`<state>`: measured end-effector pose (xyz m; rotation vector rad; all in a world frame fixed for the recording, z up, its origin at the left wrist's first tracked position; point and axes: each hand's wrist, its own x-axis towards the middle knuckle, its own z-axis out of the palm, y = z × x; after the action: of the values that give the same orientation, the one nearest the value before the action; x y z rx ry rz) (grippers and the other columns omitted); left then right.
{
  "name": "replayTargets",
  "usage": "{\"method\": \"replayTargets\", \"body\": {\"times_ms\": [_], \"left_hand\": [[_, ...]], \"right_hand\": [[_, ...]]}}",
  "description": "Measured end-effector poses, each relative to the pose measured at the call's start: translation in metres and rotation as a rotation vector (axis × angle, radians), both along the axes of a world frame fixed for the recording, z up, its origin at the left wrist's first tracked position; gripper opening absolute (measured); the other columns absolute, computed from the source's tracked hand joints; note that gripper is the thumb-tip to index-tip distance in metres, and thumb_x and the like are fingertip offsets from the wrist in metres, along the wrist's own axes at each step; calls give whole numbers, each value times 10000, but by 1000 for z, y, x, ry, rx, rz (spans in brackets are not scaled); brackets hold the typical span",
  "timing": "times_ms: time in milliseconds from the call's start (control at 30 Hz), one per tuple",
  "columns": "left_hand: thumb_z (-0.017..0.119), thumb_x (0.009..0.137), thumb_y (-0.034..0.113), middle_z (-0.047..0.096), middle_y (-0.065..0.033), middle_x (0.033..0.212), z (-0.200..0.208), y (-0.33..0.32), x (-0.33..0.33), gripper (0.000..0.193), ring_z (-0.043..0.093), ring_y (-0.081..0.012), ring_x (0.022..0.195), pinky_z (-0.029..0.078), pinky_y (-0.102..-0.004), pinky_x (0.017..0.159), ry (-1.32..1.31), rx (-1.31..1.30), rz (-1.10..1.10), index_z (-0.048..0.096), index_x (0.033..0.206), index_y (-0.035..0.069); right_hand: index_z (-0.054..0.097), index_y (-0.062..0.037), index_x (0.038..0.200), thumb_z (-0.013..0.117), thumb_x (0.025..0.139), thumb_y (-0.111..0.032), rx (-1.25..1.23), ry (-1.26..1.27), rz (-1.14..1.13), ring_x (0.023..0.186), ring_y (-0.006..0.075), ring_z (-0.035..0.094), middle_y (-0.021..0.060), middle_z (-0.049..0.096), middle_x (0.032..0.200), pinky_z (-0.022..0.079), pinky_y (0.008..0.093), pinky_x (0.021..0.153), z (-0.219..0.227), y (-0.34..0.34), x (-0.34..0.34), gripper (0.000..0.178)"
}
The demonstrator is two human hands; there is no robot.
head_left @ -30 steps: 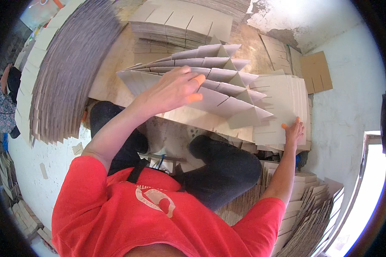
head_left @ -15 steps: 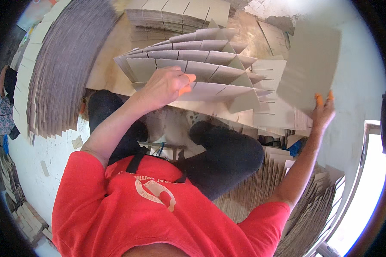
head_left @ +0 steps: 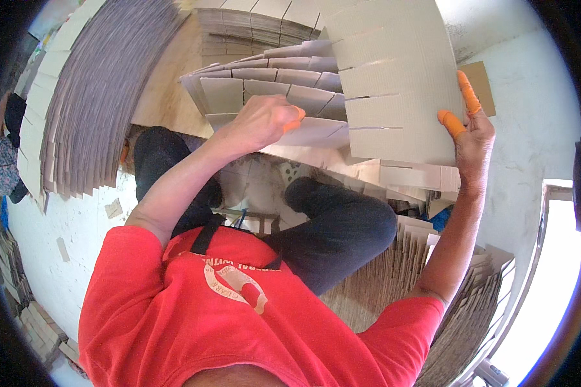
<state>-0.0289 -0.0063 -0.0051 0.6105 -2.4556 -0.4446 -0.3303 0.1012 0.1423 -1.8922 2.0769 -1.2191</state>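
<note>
My left hand [head_left: 263, 124] is closed at the near side of a cardboard divider grid [head_left: 290, 84], its curled fingers gripping the nearest upright strip [head_left: 326, 129]. Several slotted strips stand in rows there, fanning from a joined left end. In my right hand [head_left: 474, 132] is a large slotted cardboard sheet [head_left: 400, 71], held by its right edge between thumb and finger. Its slots open to the left, against the right ends of the standing strips, and it hides those ends. Orange finger covers show on both hands.
A tall stack of cardboard strips [head_left: 103, 97] curves along the left. Another slotted stack [head_left: 258, 22] lies behind the grid on the wooden board [head_left: 164, 97]. More slotted pieces [head_left: 419, 175] sit at the board's right end. Packed cardboard [head_left: 381, 271] stands below right, beside my knee.
My right hand has brought the cardboard sheet left, from beside the wall to the right ends of the strips. My left hand keeps its grip, shifting only slightly in view.
</note>
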Motion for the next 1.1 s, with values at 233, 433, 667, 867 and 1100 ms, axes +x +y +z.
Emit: {"method": "replayTargets", "body": {"times_ms": [233,433,667,867,1100], "left_hand": [[690,784,178,593,-129,682,4,5,0,180,596,-293,649,486,-406,560,-29,10,14,694,922,64],[707,777,234,612,-129,723,19,-1,0,284,603,-285,702,504,-381,606,6,-78,76,665,960,21],[671,802,154,630,-137,800,9,-40,-2,247,591,-302,804,501,-399,682,-43,-278,118,631,1010,27],[653,804,125,635,-147,809,3,-39,2,130,611,-325,767,504,-426,673,-132,-14,105,655,897,35],[670,777,110,642,-141,787,-2,-34,1,144,621,-311,779,513,-417,667,-119,-12,100,663,896,30]], "right_hand": [[533,-210,1331,727,713,44,17,-14,22,676,42,431,-56,597,853,445,193,665,-8,-5,6,695],[514,-201,1341,713,731,38,60,-25,50,828,56,545,14,658,1063,509,242,771,-4,-4,3,684],[502,-135,1338,695,737,48,-25,-5,59,1100,128,549,85,600,1236,461,310,978,-1,-13,18,658],[490,-144,1349,707,726,38,49,48,11,1080,106,555,62,602,1227,478,299,951,5,-15,9,684],[500,-218,1355,738,710,18,147,59,54,729,78,413,-49,509,836,431,198,763,-17,-17,17,727]]}}
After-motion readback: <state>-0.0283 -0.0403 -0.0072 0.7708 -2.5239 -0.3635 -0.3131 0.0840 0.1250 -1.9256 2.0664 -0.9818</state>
